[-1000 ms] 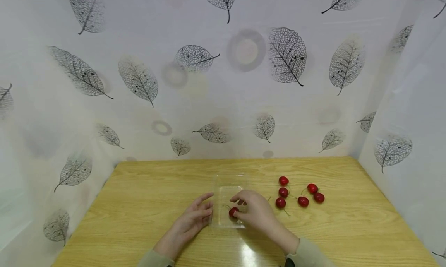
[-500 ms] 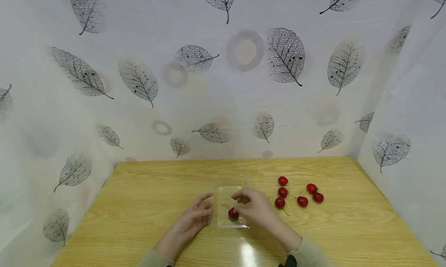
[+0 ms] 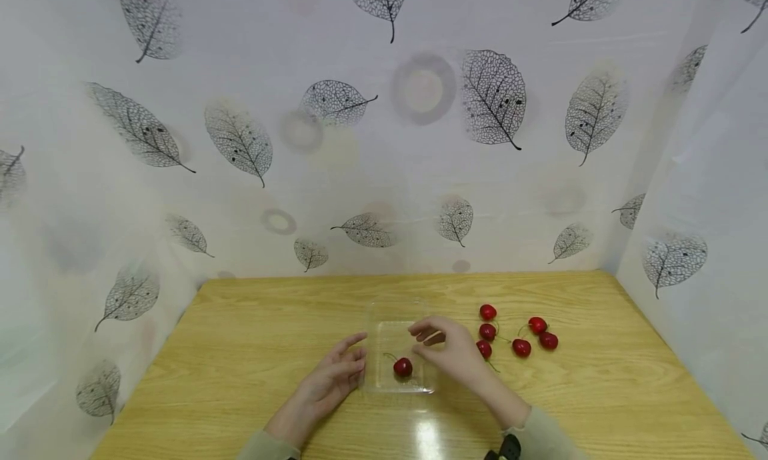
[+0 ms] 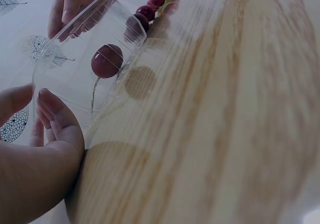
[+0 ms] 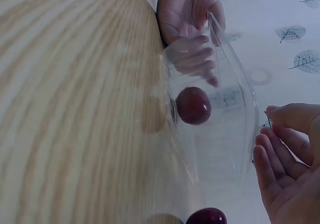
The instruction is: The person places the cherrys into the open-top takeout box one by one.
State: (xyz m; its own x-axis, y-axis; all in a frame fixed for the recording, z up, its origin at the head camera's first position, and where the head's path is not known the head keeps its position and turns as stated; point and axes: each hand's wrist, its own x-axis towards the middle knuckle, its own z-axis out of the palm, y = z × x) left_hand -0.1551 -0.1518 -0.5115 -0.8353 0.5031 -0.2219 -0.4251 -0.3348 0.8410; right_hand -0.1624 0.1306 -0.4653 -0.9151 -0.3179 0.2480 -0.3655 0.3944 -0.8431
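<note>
Drawn back to the right since a second ago, our right grip (image 3: pixel 450 351) now stands apart from the single cherry (image 3: pixel 403 367) it was touching; we hold its thumb and bent fingers parted, with nothing between them, over the right side of the clear box (image 3: pixel 391 337). Our left grip (image 3: pixel 332 378) stays put, fingers loosely extended, touching the box's left side. We see the single cherry lying inside, toward the near end, stem pointing far and left. Right of the box, six loose cherries (image 3: pixel 521 347) lie on the counter (image 3: pixel 270 327), one partly covered by our right grip. Farther out hangs a pale leaf-printed sheet (image 3: pixel 372 180).
</note>
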